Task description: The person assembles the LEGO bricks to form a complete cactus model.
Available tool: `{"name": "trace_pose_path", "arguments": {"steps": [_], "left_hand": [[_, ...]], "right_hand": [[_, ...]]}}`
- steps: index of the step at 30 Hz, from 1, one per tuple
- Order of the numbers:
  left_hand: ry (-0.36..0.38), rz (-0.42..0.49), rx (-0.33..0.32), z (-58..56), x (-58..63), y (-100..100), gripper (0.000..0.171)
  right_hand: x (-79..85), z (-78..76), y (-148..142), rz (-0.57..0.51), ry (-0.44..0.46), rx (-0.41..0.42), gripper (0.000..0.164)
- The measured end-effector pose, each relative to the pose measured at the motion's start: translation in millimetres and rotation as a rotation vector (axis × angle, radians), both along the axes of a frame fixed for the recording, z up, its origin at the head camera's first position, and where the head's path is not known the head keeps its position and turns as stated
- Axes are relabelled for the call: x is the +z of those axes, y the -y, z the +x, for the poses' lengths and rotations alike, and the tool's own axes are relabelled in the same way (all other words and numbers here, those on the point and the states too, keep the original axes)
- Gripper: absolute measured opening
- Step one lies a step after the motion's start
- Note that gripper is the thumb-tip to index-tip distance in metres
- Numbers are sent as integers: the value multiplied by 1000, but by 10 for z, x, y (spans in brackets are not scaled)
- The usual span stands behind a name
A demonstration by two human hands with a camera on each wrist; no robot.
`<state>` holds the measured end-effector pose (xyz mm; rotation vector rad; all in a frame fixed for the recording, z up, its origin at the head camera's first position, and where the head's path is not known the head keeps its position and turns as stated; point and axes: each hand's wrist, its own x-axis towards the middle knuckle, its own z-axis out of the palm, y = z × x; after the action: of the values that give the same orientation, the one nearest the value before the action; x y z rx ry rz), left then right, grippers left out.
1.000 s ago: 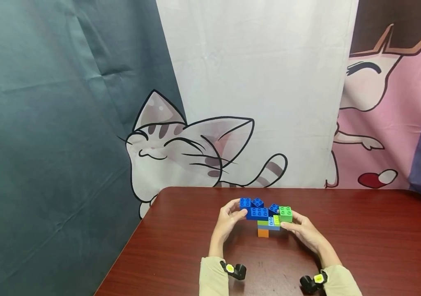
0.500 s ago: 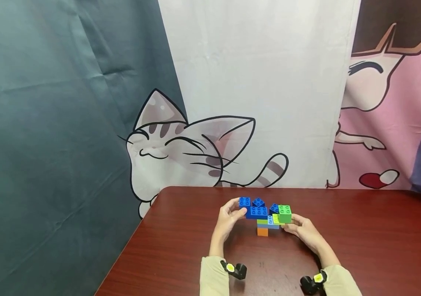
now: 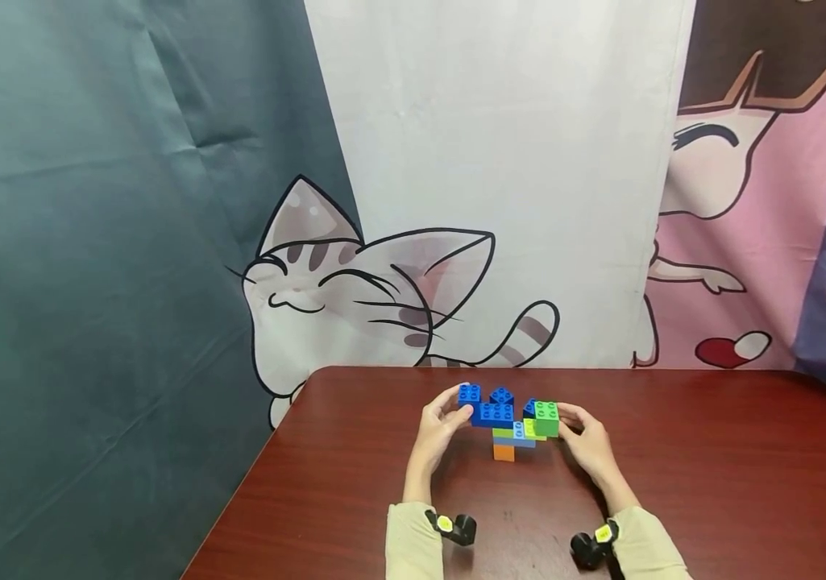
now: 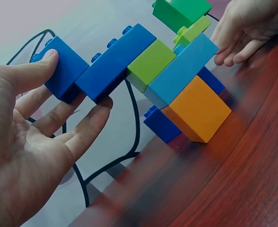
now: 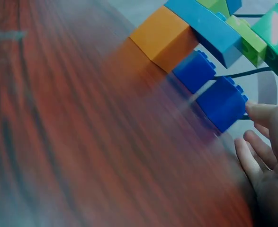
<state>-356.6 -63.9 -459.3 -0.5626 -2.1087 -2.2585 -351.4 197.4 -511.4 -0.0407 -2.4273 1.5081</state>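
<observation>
A stepped build of toy building bricks stands on an orange brick (image 3: 504, 453). Above it are a light blue brick (image 4: 183, 71) and lime bricks (image 4: 150, 64), with a green brick (image 3: 546, 419) high at the right end. Two joined blue bricks (image 3: 492, 414) jut out to the left. My left hand (image 3: 433, 435) pinches the outermost blue brick (image 4: 65, 71), thumb on top and fingers beneath. Beside the green brick is my right hand (image 3: 590, 443), fingers loosely bent and apart from the build in the left wrist view.
Two loose-looking blue bricks (image 5: 194, 71) (image 5: 224, 104) sit on the dark red wooden table (image 3: 325, 499) behind the build; the right fingertips are close to one. A printed curtain (image 3: 514, 161) hangs behind the table. Each wrist wears a small black camera (image 3: 464, 529).
My right thumb has come off the front of the green brick and the hand has drawn away to the right. The left hand keeps its pinch; the whole view has shifted slightly.
</observation>
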Motion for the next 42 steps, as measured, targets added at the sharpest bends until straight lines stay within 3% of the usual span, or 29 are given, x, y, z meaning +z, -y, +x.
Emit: {"name": "trace_pose_path", "arguments": {"steps": [4,10,20,30,38,42], "left_hand": [[7,4,5,5,-13,13,46],[1,-2,10,-2,-16,3,45],[5,-1,19,-17,-9,4,44],[20,1,17,13,-15,25,45],[20,-3,16,7,-13,30,45],[20,-1,21,-5,-19,26,45]], "right_hand": [[-2,-18,48,92,-1,-2,44],[22,-25,74,178,78,-22,53],[-6,-51,80,221,81,-42,49],[15,-6,118,38,47,-81,40],[91,71,117,-295,40,-102,43],[130,70,117,-357,8,-151,44]]}}
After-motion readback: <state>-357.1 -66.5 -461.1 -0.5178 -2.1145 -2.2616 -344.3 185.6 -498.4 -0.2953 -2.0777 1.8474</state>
